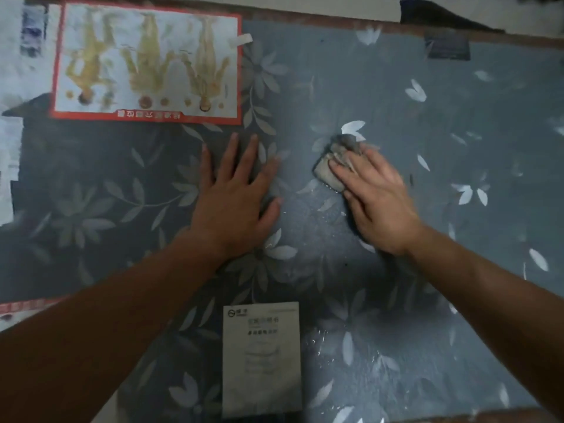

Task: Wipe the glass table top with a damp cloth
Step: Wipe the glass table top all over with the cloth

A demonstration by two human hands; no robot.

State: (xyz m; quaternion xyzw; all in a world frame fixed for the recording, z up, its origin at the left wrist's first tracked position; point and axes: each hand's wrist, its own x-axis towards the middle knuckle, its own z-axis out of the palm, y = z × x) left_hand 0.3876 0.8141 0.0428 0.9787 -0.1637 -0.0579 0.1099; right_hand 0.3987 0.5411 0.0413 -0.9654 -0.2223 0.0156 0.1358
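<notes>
Pressing down on a bunched grey cloth [334, 166], the right hand [377, 203] lies on the glass table [457, 132] right of the middle, fingers stretched over the near part of the cloth and holding it flat against the surface rather than gripping it in a fist. The far end of the cloth sticks out beyond the fingertips as a small crumpled knob. Wet streaks and droplets glisten on the glass just near the right wrist and further toward the near edge.

The left hand [236, 190] rests palm down on the table, fingers spread and released, holding nothing; it sits just left of the cloth, apart from it. Both forearms reach in bare from the near edge.

Under the glass lies a blue-grey sheet printed with pale flowers and leaves. A red-bordered poster [146, 64] with three yellowish figures lies flat at the far left, upside down to the viewer, and seems to sit beneath the glass. A white printed leaflet [262, 358] lies near the front edge between the two forearms; whether it is on top of or under the glass cannot be told. A dark patch [447, 47] shows near the far right edge, its nature unclear. No containers appear on the table.
</notes>
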